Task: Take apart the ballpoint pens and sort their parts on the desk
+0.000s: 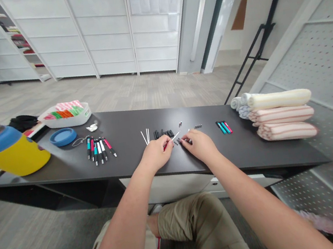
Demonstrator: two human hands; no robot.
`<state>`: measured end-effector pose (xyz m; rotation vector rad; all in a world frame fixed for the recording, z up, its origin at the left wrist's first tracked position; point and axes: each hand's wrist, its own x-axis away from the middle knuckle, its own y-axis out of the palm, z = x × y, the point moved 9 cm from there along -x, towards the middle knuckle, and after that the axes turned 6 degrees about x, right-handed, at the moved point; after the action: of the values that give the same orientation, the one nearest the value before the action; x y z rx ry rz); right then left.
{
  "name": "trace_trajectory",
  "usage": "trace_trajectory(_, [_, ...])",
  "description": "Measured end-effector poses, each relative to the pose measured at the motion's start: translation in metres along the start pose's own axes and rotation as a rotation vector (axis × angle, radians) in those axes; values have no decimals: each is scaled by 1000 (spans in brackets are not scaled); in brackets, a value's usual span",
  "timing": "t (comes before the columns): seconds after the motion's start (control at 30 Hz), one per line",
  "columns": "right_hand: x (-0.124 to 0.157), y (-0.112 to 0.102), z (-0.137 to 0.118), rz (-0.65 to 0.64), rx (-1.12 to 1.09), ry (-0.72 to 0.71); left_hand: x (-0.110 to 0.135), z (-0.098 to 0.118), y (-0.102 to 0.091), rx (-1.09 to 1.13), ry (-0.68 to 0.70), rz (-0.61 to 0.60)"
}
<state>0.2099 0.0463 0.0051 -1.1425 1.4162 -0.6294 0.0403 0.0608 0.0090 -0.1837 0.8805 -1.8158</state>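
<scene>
On my feed, the left hand [158, 154] is pinching a red pen part [165, 145], with a thin white stick [176, 135] slanting away from its fingertips. The right hand [200, 144] has its fingers bunched at small dark pieces [178, 140]; I cannot tell whether it grips one. I see black tubes [166, 133] just beyond the left hand and slim barrels [221, 127] right of the right hand.

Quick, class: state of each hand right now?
Left hand: closed, holding a red pen part.
Right hand: fingertips at small dark pieces; grip cannot be told.
</scene>
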Motion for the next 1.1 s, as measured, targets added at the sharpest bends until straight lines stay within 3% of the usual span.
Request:
trace_trajectory(0.67, [2,6,-9,-78,-99,-104,-2,-1,7,-63,44,-46])
trace_trajectory(1.1, [1,2,-11,-51,-176,-129,-2,0,5,-73,59,-50])
